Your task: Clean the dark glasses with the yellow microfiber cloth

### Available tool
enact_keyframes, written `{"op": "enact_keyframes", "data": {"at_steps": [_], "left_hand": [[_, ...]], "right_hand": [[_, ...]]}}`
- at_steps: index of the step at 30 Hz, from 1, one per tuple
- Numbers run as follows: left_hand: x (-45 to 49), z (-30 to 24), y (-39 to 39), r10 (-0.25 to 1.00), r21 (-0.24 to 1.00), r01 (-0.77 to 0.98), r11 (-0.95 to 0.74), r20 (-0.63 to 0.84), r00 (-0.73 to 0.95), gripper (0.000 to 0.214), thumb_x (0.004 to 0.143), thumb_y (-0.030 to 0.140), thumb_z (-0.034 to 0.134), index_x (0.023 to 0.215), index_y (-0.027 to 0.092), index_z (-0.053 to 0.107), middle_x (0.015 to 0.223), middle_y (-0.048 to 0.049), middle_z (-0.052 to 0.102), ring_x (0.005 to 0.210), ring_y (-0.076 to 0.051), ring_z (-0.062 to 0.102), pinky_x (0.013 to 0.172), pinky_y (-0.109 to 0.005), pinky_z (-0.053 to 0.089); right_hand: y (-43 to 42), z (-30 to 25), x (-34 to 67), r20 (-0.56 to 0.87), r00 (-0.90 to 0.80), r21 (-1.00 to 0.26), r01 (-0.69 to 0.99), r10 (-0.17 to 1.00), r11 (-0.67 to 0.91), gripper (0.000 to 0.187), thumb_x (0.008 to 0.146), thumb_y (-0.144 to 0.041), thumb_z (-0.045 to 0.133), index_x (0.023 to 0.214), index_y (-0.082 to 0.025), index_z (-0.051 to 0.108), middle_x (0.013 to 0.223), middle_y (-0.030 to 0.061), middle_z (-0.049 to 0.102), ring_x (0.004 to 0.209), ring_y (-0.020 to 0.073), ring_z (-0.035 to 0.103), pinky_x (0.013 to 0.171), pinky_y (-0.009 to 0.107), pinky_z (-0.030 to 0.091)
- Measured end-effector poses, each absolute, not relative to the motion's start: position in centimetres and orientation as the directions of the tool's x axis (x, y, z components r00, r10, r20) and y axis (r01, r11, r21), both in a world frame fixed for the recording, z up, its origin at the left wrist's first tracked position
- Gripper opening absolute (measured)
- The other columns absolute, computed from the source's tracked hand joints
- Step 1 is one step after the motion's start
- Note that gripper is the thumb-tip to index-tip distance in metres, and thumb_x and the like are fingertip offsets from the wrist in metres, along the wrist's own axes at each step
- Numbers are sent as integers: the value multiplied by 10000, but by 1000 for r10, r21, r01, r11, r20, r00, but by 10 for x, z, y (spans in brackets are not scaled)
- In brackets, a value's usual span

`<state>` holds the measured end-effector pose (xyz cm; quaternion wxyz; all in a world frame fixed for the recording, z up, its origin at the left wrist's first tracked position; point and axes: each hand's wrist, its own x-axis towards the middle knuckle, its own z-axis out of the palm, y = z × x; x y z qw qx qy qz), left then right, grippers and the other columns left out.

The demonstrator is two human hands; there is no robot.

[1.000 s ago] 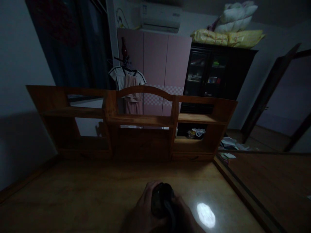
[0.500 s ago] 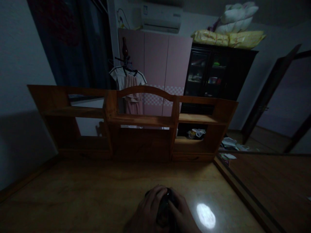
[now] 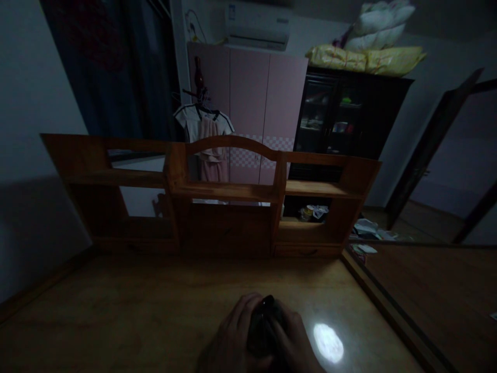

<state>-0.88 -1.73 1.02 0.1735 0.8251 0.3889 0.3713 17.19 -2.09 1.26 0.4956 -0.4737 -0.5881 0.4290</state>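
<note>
- Two hands, the left hand (image 3: 232,334) and the right hand (image 3: 298,339), are gripping one dark object (image 3: 259,331) between them, with fingers curling round its sides.
- The object is sitting in the gap between the palms, its glossy black tip (image 3: 268,299) showing by the fingertips on the far side; dimness is blurring its outline too much for naming it.
- A digit of the right hand is apparently pressing across the near face.
- The sheen at the tip is suggesting a hard, smooth surface, probably stiff rather than soft, and likely to be slippery under a light pinch.
- Its weight is not showing; since it is fitting between two palms, it is probably handling as fairly light.
- Fragility is hard to judge, so even pressure is looking wiser than a hard squeeze.
- The broad flanks, one under each hand, are offering the safest hold; the shiny tip is looking like the poorer one.
- A wooden surface (image 3: 155,311) is spreading below and beyond the hands, which are hiding whether the object is touching it.
- A bright reflection (image 3: 328,343) is gleaming just right of the right hand, and a wooden shelf unit (image 3: 225,192) is standing well beyond both.
</note>
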Motion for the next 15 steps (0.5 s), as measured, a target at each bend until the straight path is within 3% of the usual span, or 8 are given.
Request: {"op": "enact_keyframes", "data": {"at_steps": [4,7,11,15], "left_hand": [[-11,5,-14,775,565,532,-631,477,413,937,649,110,774,1416,305,273,1382,-97,465,1260,-312,489,1039,-510,465],[-11,6,-16,778,541,562,-626,480,405,906,692,33,690,1438,319,263,1402,-87,450,1272,-287,482,1034,-486,470],[-8,6,-19,780,526,580,-621,487,394,867,735,84,693,1457,300,265,1425,-112,435,1278,-300,481,1023,-472,474],[-4,-8,-12,676,439,520,-732,557,482,838,773,123,672,1471,295,240,1452,-117,417,1353,-334,389,1033,-503,451]], "right_hand": [[-15,12,167,106,-61,-991,75,993,111,295,783,-363,690,1009,-174,697,939,52,724,909,264,648,813,330,509],[-14,15,166,19,-67,-996,-84,998,13,402,698,-243,729,1092,-181,678,1056,61,713,1038,288,628,926,382,481],[-20,35,169,-34,-290,-940,-316,957,-129,517,637,-107,674,1147,-193,659,1066,64,706,1035,278,633,938,397,474],[-25,45,170,-30,-361,-928,-337,932,-160,561,605,-64,650,1148,-203,674,1119,70,688,1087,277,610,974,393,450]]}}
